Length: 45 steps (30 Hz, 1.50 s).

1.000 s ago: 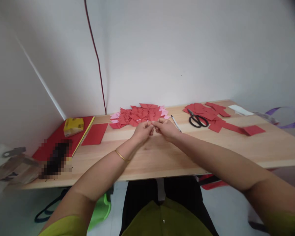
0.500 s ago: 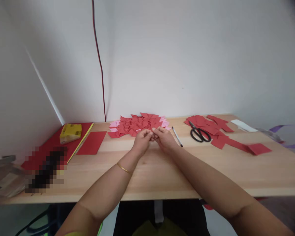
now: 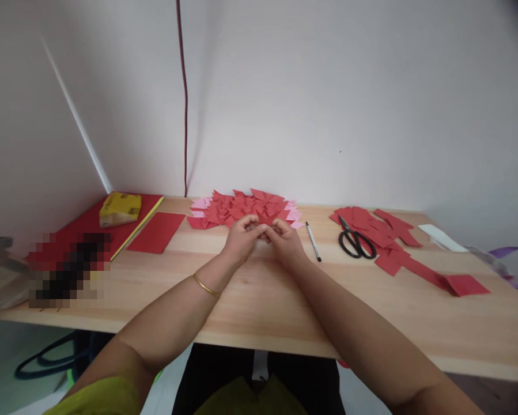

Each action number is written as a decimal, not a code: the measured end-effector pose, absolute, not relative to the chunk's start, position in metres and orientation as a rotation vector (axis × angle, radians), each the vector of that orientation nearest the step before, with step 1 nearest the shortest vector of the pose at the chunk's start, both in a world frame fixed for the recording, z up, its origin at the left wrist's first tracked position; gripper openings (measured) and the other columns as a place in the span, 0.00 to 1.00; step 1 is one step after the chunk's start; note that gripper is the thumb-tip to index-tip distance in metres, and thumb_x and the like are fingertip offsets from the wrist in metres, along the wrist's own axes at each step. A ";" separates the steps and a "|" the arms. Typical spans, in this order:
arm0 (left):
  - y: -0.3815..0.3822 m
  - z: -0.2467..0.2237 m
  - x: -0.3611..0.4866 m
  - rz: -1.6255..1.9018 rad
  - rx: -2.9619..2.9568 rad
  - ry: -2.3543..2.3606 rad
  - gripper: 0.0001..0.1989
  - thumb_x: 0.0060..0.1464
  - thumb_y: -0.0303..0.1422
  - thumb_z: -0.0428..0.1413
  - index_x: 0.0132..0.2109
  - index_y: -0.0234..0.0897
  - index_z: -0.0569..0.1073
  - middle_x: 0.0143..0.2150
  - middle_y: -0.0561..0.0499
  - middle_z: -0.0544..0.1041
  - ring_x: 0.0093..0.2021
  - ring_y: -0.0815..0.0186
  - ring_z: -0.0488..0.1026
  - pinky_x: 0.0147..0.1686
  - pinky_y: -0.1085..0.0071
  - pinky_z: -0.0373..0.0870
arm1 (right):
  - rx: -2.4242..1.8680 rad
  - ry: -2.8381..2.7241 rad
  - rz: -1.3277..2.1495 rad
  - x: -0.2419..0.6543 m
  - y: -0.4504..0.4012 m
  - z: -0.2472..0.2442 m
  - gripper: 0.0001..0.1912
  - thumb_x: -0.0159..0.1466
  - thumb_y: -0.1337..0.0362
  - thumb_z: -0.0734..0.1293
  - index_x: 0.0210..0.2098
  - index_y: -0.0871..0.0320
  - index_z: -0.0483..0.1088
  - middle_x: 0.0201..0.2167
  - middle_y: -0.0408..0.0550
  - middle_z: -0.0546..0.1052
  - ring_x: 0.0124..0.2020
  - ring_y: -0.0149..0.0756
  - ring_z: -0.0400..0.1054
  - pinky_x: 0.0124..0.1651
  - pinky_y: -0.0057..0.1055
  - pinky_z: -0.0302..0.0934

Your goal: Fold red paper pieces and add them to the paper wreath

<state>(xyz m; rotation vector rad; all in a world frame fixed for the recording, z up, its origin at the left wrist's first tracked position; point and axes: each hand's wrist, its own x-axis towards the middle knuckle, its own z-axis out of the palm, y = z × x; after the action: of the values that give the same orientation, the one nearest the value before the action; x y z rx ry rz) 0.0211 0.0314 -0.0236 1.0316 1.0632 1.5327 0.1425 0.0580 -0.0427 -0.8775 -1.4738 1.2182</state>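
Note:
My left hand (image 3: pixel 242 237) and my right hand (image 3: pixel 283 239) meet over the middle of the table, fingertips together. Between them both hands pinch a small piece of folded red paper (image 3: pixel 266 218), whose pointed edge shows above the fingers. Just behind them lies a pile of folded red paper pieces (image 3: pixel 224 208), with pink folded pieces (image 3: pixel 199 208) at its sides. A white marker (image 3: pixel 313 242) with a black end rests to the right of my right hand. How much of the held paper the fingers hide, I cannot tell.
Black-handled scissors (image 3: pixel 357 243) lie on red paper squares (image 3: pixel 362 222) at the right, near a white strip (image 3: pixel 441 237). To the left are a red sheet (image 3: pixel 157 233) and a yellow packet (image 3: pixel 120 208) on larger red paper. A blurred dark object (image 3: pixel 71 271) lies nearer.
The view has shifted and tilted slightly. My hands have spread a little around the paper, and its red point now shows above my fingers.

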 end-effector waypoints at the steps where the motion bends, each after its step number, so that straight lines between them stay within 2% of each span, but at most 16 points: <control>1: 0.031 -0.023 0.021 1.533 1.056 1.059 0.12 0.39 0.32 0.63 0.26 0.34 0.66 0.19 0.57 0.69 0.22 0.72 0.67 0.28 0.73 0.65 | -0.872 -1.479 1.235 0.142 0.057 -0.042 0.16 0.55 0.53 0.68 0.24 0.55 0.58 0.21 0.39 0.70 0.24 0.30 0.64 0.30 0.27 0.57; 7: 0.034 -0.027 0.023 1.529 1.056 0.995 0.12 0.41 0.32 0.62 0.23 0.35 0.64 0.17 0.57 0.67 0.21 0.71 0.67 0.27 0.72 0.66 | -0.883 -1.535 1.282 0.142 0.057 -0.043 0.13 0.55 0.56 0.66 0.24 0.54 0.58 0.22 0.40 0.73 0.26 0.31 0.67 0.34 0.29 0.61; 15: 0.039 -0.031 0.015 1.472 1.113 1.092 0.10 0.40 0.31 0.63 0.24 0.34 0.68 0.19 0.56 0.69 0.21 0.72 0.66 0.25 0.73 0.64 | -0.929 -1.637 1.216 0.144 0.060 -0.050 0.10 0.56 0.60 0.65 0.25 0.55 0.59 0.24 0.40 0.74 0.28 0.32 0.69 0.34 0.29 0.60; 22: 0.040 -0.030 0.010 1.435 1.157 1.052 0.09 0.40 0.31 0.63 0.25 0.34 0.69 0.20 0.56 0.69 0.24 0.72 0.66 0.28 0.73 0.62 | -0.983 -1.606 1.184 0.145 0.053 -0.041 0.09 0.55 0.60 0.66 0.23 0.55 0.63 0.21 0.41 0.74 0.25 0.32 0.67 0.32 0.29 0.59; 25: 0.040 -0.031 0.011 1.404 1.145 1.074 0.09 0.40 0.30 0.62 0.24 0.34 0.68 0.20 0.56 0.68 0.24 0.72 0.65 0.27 0.74 0.60 | -0.982 -1.611 1.157 0.147 0.055 -0.039 0.10 0.55 0.60 0.67 0.22 0.55 0.61 0.19 0.40 0.71 0.23 0.32 0.65 0.29 0.29 0.56; 27: 0.041 -0.032 0.011 1.414 1.147 1.098 0.08 0.40 0.30 0.62 0.25 0.34 0.69 0.21 0.56 0.68 0.24 0.73 0.64 0.27 0.75 0.60 | -0.961 -1.595 1.173 0.148 0.058 -0.039 0.09 0.54 0.61 0.67 0.24 0.55 0.61 0.20 0.39 0.70 0.22 0.31 0.63 0.28 0.28 0.55; 30: 0.042 -0.034 0.009 1.434 1.169 1.096 0.08 0.41 0.32 0.62 0.27 0.34 0.71 0.23 0.56 0.70 0.25 0.72 0.65 0.29 0.74 0.62 | -0.865 -1.526 1.228 0.151 0.062 -0.038 0.09 0.53 0.62 0.68 0.33 0.54 0.64 0.26 0.40 0.71 0.26 0.31 0.65 0.30 0.27 0.57; 33: 0.043 -0.036 0.008 1.409 1.262 1.094 0.10 0.42 0.35 0.62 0.29 0.34 0.72 0.27 0.54 0.72 0.29 0.70 0.67 0.33 0.73 0.64 | -0.784 -1.528 1.235 0.153 0.063 -0.036 0.11 0.54 0.60 0.68 0.35 0.54 0.66 0.27 0.41 0.71 0.28 0.31 0.65 0.32 0.27 0.58; 37: 0.042 -0.034 0.007 1.369 1.351 1.101 0.10 0.44 0.36 0.62 0.28 0.34 0.71 0.26 0.54 0.72 0.28 0.70 0.67 0.32 0.73 0.63 | -0.815 -1.564 1.155 0.155 0.059 -0.034 0.10 0.56 0.55 0.68 0.29 0.56 0.68 0.27 0.43 0.73 0.29 0.32 0.66 0.35 0.29 0.60; 40: 0.041 -0.032 0.007 1.334 1.406 1.134 0.10 0.43 0.34 0.62 0.25 0.34 0.69 0.24 0.55 0.71 0.26 0.71 0.66 0.30 0.74 0.62 | -0.920 -1.575 1.076 0.156 0.058 -0.034 0.16 0.59 0.52 0.65 0.23 0.57 0.66 0.23 0.43 0.73 0.28 0.32 0.66 0.35 0.30 0.60; 45: 0.039 -0.029 0.011 1.296 1.271 1.038 0.14 0.41 0.35 0.63 0.23 0.35 0.64 0.22 0.54 0.71 0.26 0.70 0.68 0.30 0.73 0.64 | -0.872 -1.395 1.313 0.155 0.063 -0.038 0.23 0.61 0.45 0.60 0.22 0.57 0.67 0.20 0.45 0.72 0.24 0.32 0.67 0.33 0.30 0.62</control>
<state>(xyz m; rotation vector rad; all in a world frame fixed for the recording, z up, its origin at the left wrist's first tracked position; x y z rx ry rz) 0.0107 0.0386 -0.0289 1.2707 1.0379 1.2956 0.1551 0.0627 -0.0384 -0.8719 -1.3950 1.3132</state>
